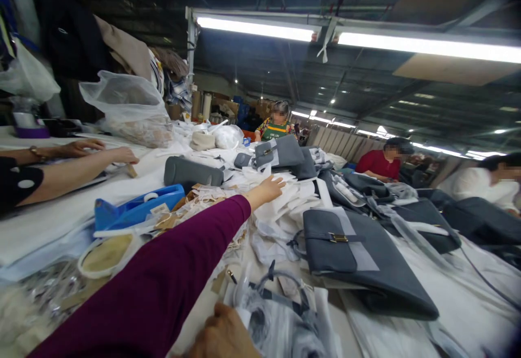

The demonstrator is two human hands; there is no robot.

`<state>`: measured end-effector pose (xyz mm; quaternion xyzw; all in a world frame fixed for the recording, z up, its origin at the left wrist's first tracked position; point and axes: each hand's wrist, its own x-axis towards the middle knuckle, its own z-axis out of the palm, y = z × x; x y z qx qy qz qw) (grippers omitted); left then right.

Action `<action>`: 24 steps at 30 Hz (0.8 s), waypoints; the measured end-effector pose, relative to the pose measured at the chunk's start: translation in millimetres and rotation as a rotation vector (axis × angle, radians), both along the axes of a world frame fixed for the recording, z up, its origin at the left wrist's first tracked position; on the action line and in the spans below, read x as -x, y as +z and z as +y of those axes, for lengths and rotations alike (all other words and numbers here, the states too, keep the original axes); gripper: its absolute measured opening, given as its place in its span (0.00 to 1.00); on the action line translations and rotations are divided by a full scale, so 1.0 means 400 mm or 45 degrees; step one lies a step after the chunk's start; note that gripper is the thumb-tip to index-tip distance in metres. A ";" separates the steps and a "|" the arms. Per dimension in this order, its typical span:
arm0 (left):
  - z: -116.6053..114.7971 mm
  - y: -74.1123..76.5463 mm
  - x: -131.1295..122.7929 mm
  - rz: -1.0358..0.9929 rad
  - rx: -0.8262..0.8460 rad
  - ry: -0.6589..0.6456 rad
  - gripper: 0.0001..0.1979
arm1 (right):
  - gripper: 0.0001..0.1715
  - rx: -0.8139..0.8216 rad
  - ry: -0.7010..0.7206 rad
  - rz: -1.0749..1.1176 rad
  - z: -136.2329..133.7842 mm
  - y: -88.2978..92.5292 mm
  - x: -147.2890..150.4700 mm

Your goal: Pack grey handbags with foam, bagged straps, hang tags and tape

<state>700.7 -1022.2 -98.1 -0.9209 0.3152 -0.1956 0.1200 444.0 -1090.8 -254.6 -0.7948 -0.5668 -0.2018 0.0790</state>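
Observation:
My left hand [266,191], in a purple sleeve, reaches out over a heap of white paper sheets [285,211]. Its fingers are stretched and hold nothing that I can see. Low in the view, my right hand [223,333] is curled at the left edge of a grey handbag wrapped in clear plastic [272,314]; its fingertips are partly hidden. To the right lies a dark grey handbag [334,238] with a gold buckle and a white sheet under its strap. Tags with strings [199,200] are piled beside my left forearm.
A blue tape dispenser [138,209] and a roll of tape [108,255] lie on the left. Beyond them are another person's hands [97,151]. More grey bags [280,152] are heaped behind the paper. Several co-workers sit around the table, one in red [378,162].

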 end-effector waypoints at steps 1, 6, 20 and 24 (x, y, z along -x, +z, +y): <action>-0.001 0.023 0.019 0.005 0.007 -0.019 0.12 | 0.22 -0.019 -0.009 0.003 -0.008 0.015 0.009; 0.061 0.159 0.264 -0.147 0.401 0.088 0.16 | 0.19 0.063 0.108 0.259 -0.054 0.121 0.030; 0.225 -0.217 0.980 0.973 2.350 0.547 0.35 | 0.19 -0.019 0.291 0.653 -0.086 0.214 0.019; 0.200 -0.270 0.966 1.308 2.632 0.299 0.35 | 0.19 -0.050 0.321 0.670 -0.082 0.209 0.030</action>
